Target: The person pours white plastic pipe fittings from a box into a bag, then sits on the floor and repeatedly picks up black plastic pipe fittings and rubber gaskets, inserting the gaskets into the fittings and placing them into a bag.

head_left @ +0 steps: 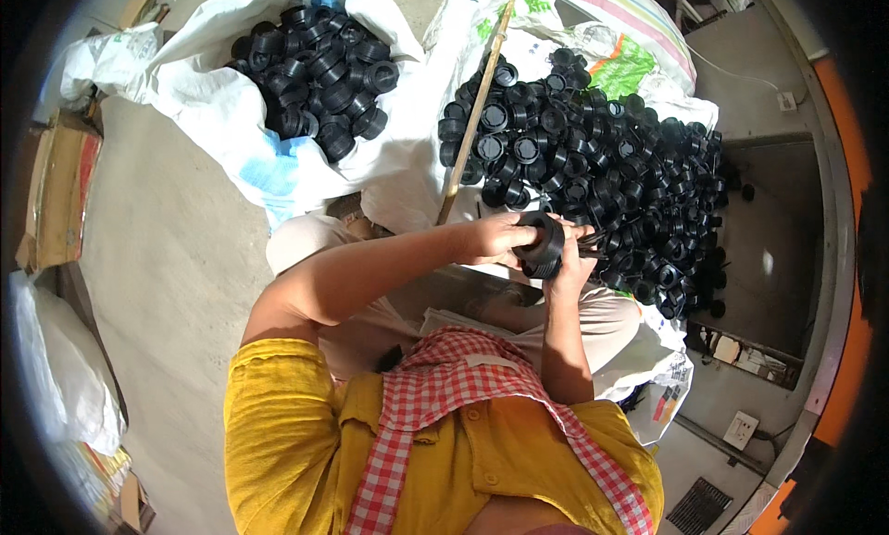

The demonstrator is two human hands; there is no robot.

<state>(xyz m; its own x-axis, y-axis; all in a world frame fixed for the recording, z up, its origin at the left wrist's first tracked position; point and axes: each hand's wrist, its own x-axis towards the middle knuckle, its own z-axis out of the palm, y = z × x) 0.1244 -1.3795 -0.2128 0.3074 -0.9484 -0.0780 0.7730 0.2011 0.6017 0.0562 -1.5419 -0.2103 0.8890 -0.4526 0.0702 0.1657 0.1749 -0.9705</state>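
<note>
A round black plastic cap (543, 245) with a ribbed edge is held up above my lap. My left hand (497, 240) is closed on it from the left, with the thumb and fingers at its rim. Against the cap's right side is my right hand (572, 266), its fingers bent. Thin dark prongs (591, 244) stick out of that hand toward the right; their kind is too small to make out. Just beyond both hands spreads a large heap of similar black caps (602, 155) on white sacking.
An open white sack (208, 105) at the far left holds more black caps (324, 72). A wooden stick (478, 109) leans between the sack and the heap. Cardboard (65, 188) stands at the left edge. A dark recess (773, 239) and a socket (741, 429) are at the right.
</note>
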